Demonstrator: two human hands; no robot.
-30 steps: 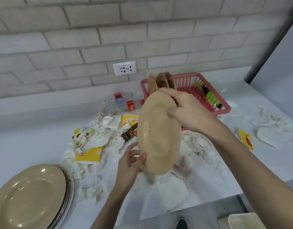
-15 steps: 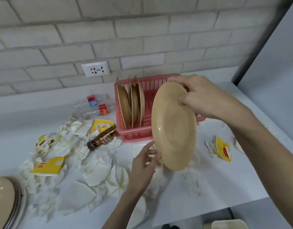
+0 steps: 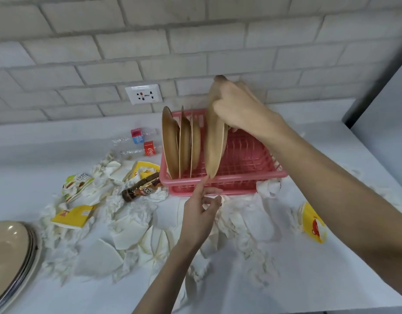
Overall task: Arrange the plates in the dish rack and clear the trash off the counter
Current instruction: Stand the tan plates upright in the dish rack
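My right hand (image 3: 243, 112) grips the top rim of a tan plate (image 3: 214, 141) held upright on edge over the pink dish rack (image 3: 245, 175). Its lower edge is at the rack's front rim. Three tan plates (image 3: 184, 143) stand upright in the rack's left end. My left hand (image 3: 200, 211) is below the held plate with its index finger reaching up to the plate's bottom edge. A stack of tan plates (image 3: 9, 250) lies at the counter's left edge. Crumpled white tissues (image 3: 127, 230) and wrappers cover the counter.
A brown bottle (image 3: 142, 189) lies left of the rack. Two clear plastic bottles (image 3: 138, 141) lie near the wall under a socket (image 3: 143, 94). Yellow packets (image 3: 70, 216) and a green packet (image 3: 76, 184) sit among the tissues; a yellow cup (image 3: 313, 223) lies at right.
My right hand has carried the plate up and back over the rack and turned it edge-on. My left hand followed, its finger now at the plate's bottom edge. The view shifted left.
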